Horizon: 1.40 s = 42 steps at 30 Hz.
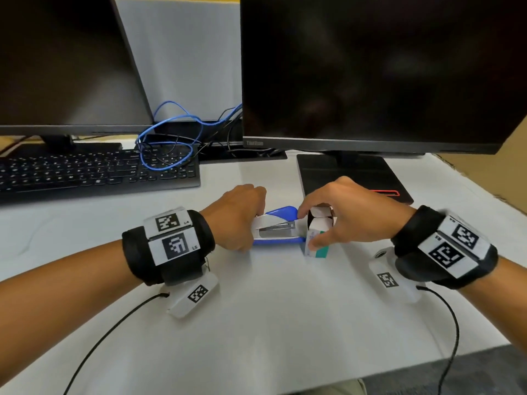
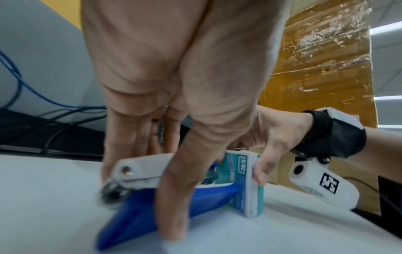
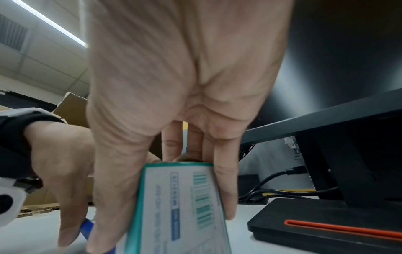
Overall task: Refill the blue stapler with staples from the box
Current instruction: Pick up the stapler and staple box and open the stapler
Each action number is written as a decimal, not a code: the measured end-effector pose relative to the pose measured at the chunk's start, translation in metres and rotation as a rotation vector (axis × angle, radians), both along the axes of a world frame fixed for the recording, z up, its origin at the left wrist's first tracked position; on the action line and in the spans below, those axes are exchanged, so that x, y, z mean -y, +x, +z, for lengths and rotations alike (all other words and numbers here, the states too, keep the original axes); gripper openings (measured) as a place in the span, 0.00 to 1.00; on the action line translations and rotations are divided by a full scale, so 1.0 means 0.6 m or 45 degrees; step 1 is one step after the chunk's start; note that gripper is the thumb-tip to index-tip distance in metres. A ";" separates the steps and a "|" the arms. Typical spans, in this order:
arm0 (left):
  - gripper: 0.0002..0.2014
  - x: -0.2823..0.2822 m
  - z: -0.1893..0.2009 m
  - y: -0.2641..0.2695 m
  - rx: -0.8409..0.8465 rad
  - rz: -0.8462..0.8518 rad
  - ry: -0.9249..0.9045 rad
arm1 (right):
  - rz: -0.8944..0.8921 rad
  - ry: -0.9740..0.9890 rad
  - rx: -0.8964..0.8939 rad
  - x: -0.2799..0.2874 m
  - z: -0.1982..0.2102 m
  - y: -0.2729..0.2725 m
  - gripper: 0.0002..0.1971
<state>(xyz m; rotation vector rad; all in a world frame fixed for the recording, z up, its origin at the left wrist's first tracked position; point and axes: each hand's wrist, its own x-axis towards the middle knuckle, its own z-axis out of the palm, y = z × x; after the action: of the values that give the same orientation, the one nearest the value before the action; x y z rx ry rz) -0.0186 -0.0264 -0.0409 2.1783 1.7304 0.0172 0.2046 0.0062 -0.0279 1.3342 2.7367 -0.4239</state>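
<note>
1. Nearest me, I am seeing both forearms reaching in over the white table (image 1: 256, 323), each wrist wearing a black band with printed markers.
2. My left hand (image 1: 239, 218) is gripping the blue stapler (image 1: 278, 226) at its hinge end; from the left wrist view the thumb (image 2: 174, 197) is pressing down along the near side of the blue base while the other fingers (image 2: 121, 141) are curling down the far side, so the hand is closing around the body.
3. The stapler is lying on the table between my hands, its blue top lifting clear of the metal magazine and its front end touching the staple box (image 1: 318, 240).
4. My right hand (image 1: 353, 220) is holding that white and teal box standing on end on the table; the thumb (image 1: 316, 243) is pressing its near face and the fingers are wrapping the far side, pinching it. The box's top flaps are standing open under the fingers.
5. I cannot tell whether any staples are coming out.
6. Farther back, a black keyboard (image 1: 94, 172) is sitting to the left with a blue cable (image 1: 168, 135) looping over it, and two dark monitors (image 1: 370, 69) are standing behind.
</note>
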 end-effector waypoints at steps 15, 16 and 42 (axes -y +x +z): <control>0.21 0.037 -0.008 -0.091 -0.169 -0.062 0.016 | 0.064 -0.101 -0.251 0.009 -0.018 -0.067 0.38; 0.22 0.038 -0.008 -0.097 -0.174 -0.045 0.005 | 0.067 -0.095 -0.255 0.011 -0.018 -0.071 0.38; 0.19 0.083 0.001 -0.162 0.645 -0.051 0.367 | 0.005 0.178 -0.002 0.031 -0.035 -0.174 0.10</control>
<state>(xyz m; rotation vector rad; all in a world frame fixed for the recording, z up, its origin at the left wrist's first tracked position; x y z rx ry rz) -0.1156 -0.0761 -0.0401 2.1458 1.4565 0.7814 0.0999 -0.0125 -0.0487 1.3585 2.8161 -0.2377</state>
